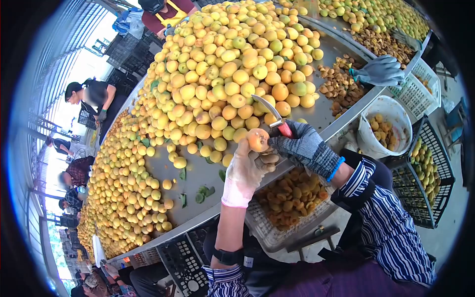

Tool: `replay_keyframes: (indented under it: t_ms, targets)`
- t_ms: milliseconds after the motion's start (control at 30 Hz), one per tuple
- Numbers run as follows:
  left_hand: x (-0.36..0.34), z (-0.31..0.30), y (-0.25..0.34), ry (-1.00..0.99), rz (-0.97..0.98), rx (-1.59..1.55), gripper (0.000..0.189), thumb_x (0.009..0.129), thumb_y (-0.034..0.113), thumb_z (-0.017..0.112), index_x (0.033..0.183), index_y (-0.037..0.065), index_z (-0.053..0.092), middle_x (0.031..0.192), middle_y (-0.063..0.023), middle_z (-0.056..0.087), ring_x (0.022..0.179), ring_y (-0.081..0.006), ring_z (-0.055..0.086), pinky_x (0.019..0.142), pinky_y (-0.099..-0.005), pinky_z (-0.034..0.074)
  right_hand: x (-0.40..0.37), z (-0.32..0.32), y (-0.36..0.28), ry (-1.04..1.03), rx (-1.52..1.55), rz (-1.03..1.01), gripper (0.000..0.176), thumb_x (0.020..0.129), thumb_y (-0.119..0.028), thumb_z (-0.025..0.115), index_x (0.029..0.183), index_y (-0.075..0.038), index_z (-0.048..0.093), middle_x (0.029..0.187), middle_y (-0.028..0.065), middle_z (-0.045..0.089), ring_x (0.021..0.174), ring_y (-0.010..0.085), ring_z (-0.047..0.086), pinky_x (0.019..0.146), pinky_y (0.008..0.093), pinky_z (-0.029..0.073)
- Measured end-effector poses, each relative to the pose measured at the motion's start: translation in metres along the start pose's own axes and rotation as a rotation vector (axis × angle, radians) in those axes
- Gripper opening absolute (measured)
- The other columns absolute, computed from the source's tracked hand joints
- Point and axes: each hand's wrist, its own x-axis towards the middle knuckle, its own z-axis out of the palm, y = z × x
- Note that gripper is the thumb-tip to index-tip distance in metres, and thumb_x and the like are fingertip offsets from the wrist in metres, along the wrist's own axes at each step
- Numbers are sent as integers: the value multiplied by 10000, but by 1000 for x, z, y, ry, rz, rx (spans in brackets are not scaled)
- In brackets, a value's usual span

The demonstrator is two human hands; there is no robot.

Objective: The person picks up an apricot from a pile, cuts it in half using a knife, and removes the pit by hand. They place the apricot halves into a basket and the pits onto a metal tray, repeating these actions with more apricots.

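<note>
Orange round fruit (pixel 258 140): pinched by the pale-gloved left hand (pixel 249 168), beside the grey-knit-gloved right hand (pixel 308 148).
Red-handled curved knife (pixel 278 119): in the right's grip; I'd guide it clear of fingers (pixel 243 147).

- Fruit (pixel 257 139): round, orange-yellow with a pinkish tint; dark reddish-brown mark on the side facing the right hand (pixel 303 146). Held up in the fingers of the left hand (pixel 251 166), above the table edge.
- Knife (pixel 274 113): curved metal blade, red handle (pixel 285 130). Handle gripped in the right hand; blade raised, tip directed up and left, just above the fruit. Blade-to-fruit contact cannot be determined.
</note>
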Motion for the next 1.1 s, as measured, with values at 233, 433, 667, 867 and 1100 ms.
replay_keyframes:
  t_ms: [233,433,667,867,1100]
  targets:
    - [-5,-9,-7,-22,168,299,406,909,208,546,1224,-15,421,1064,-104,570,808,-144,607,651,-264,491,10,-7,12,112,-22,5,258,808,-124,701,1039,-42,623,802,-4,621,656,48,543,605,213,471]
    - [-11,8,-14,34,194,634,584,827,142,631,1303,-46,351,1106,-113,557,929,-180,620,706,-252,513,20,-16,31,220,-393,-427,368,774,-230,730,1069,-54,598,807,116,645,691,225,633,648,321,510]
    - [-7,5,-28,-59,-126,487,548,787,106,659,1241,-25,382,974,-61,548,777,-128,569,648,-239,476,3,-7,6,99,-815,-386,451,759,-292,735,1091,-29,578,862,190,610,780,282,630,722,335,499]
    - [4,-11,-33,-180,251,299,318,886,93,535,1165,14,405,1174,-136,485,999,-250,539,787,-326,492,14,-11,21,222,-489,-361,342,837,-276,634,1080,-46,568,843,189,637,807,337,638,712,380,504]
    - [21,-40,-6,41,348,-100,297,970,185,473,1191,-14,493,1124,-103,548,1029,-216,558,838,-281,494,-24,5,-13,-26,-493,-175,234,906,-259,565,948,-29,557,727,152,609,687,311,628,623,384,491]
